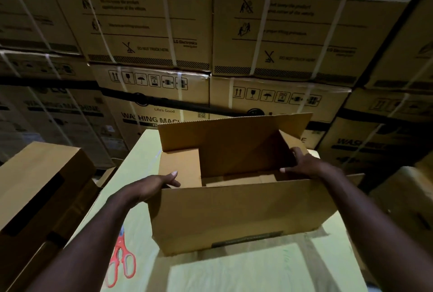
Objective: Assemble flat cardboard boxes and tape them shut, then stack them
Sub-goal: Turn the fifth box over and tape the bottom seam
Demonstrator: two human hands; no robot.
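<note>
Looming close behind, stacked cartons (150, 34) wall off the worktop's far edge. The worktop (234, 273) spreads pale before the open box (234, 212) at its middle. The left hand (159, 184) lays straight, closed fingers on the left flap. The right hand (304, 163) curls round the right flap. Red scissors (121, 261) lie near the left edge.

open-topped brown cardboard box (236, 212) upright on the pale work surface (234, 273), long flaps raised, left end flap folded inward

The scene is being lit dimly; the pale table top (246, 275) is being caught brightest. A shadow is being thrown before the open box (234, 209). The stacked cartons (150, 34) are being bent and blurred toward the edges.
</note>
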